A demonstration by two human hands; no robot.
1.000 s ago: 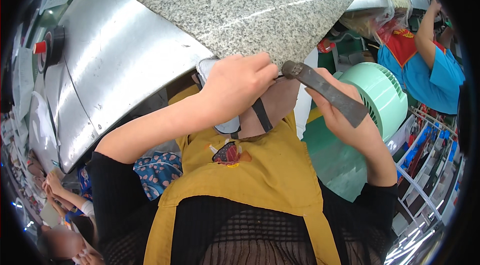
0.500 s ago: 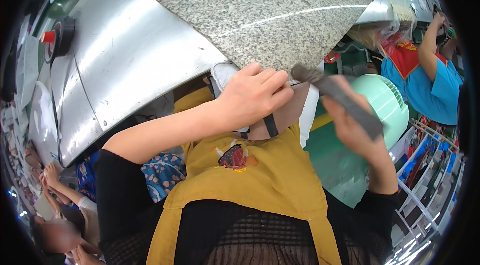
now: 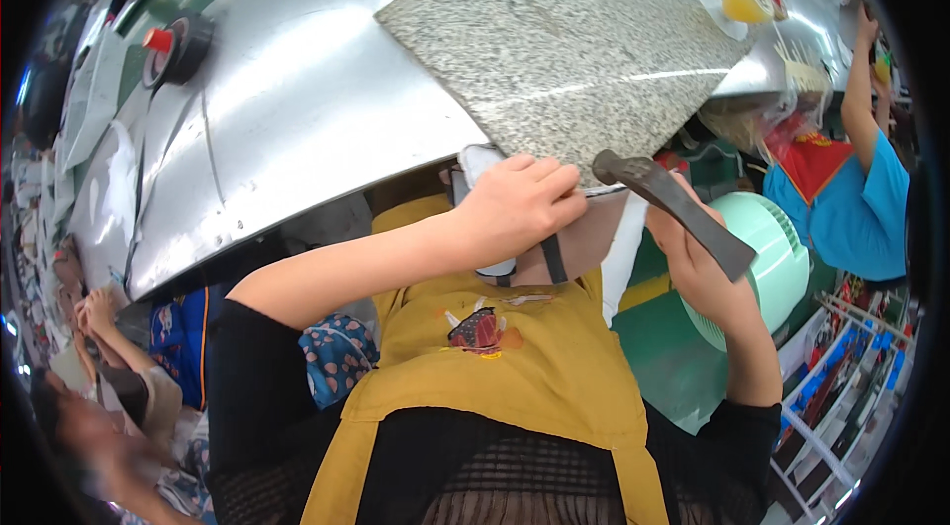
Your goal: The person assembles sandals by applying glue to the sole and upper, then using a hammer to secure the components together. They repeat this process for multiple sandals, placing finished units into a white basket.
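At the near corner of the speckled granite slab (image 3: pixel 584 60), my left hand (image 3: pixel 520 208) has its fingers curled over the edge of a brownish-pink material piece (image 3: pixel 591 238). The piece hangs down from the slab's edge, with a black strip (image 3: pixel 553 258) across it and a pale grey part beside my wrist. Just right of it, my right hand (image 3: pixel 703 273) is closed round a hammer whose dark metal head (image 3: pixel 683 211) points toward the slab's corner, close to my left fingers. Its handle is mostly hidden by the head and my hand.
A steel tabletop (image 3: pixel 307 99) spreads left of the slab, carrying a black tape roll (image 3: pixel 188 50) with a red piece. Far right on the slab sits a yellow roll (image 3: pixel 747 0). A mint-green ribbed fan-like object (image 3: pixel 767 253) stands right of my hand. Co-workers sit at both sides.
The view has shifted, so the bench appears lower and further right. The hammer head, blurred before, now looks sharp and stays beside my left fingers. My left hand keeps its hold on the piece.
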